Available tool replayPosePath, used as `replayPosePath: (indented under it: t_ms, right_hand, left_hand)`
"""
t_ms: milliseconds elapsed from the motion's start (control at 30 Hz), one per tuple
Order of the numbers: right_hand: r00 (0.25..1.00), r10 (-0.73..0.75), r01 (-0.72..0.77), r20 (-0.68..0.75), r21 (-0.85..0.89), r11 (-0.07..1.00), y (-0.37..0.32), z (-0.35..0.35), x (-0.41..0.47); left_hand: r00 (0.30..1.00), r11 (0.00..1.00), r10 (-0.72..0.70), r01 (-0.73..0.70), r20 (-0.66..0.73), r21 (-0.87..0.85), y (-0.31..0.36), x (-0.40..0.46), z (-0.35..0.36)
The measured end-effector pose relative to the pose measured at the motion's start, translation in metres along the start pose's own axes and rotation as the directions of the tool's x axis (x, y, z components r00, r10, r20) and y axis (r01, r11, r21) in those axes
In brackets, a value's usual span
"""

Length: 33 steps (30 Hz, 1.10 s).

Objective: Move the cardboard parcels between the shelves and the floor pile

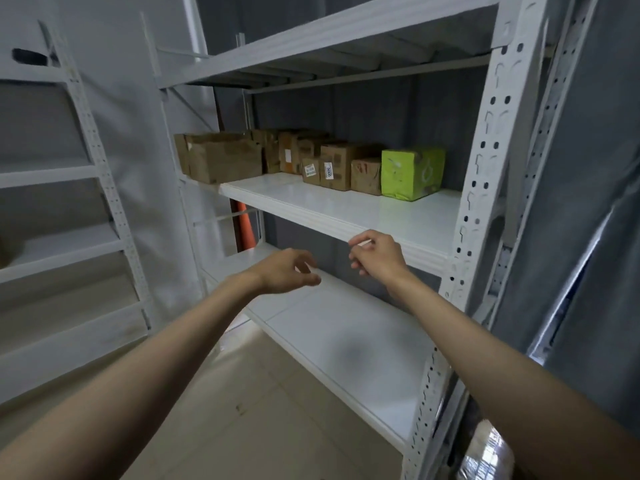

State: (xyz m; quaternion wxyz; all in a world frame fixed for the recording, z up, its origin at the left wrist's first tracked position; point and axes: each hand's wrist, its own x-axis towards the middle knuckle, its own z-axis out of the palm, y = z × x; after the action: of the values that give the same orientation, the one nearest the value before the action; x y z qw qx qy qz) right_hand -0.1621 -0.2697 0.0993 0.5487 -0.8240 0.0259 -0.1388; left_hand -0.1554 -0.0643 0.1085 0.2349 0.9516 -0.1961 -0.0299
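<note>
Several brown cardboard parcels (332,166) stand in a row at the back of the middle white shelf (346,211), with a larger brown box (221,157) at the left end and a bright green parcel (412,173) at the right end. My left hand (287,271) hovers in front of the lower shelf (346,337), fingers loosely curled, holding nothing. Just below the middle shelf's front edge is my right hand (377,254), fingers loosely bent and also empty. Both hands are well short of the parcels.
A white perforated upright (485,188) stands at the right of the rack, with grey curtain (588,202) beyond it. A second white rack (86,188) stands at the left. An orange cone (246,226) shows behind the shelves. Beige tiled floor (259,410) lies below.
</note>
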Motion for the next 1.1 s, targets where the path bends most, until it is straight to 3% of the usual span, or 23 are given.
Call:
replayPosePath:
  t_ms: [367, 733, 1100]
  right_hand:
    - [0.981, 0.011, -0.021, -0.194, -0.05, 0.999, 0.007, -0.01, 0.084]
    - [0.896, 0.075, -0.114, -0.438, -0.063, 0.992, 0.022, -0.026, 0.176]
    - [0.802, 0.088, -0.2, -0.591, -0.127, 0.971, 0.05, -0.011, 0.266]
  left_hand:
    - [0.98, 0.977, 0.193, -0.197, -0.051, -0.082, -0.014, 0.121, -0.023]
    - [0.924, 0.906, 0.371, -0.381, -0.088, -0.183, -0.015, 0.276, -0.031]
    - [0.891, 0.733, 0.392, -0.454, -0.231, -0.507, 0.001, 0.408, -0.011]
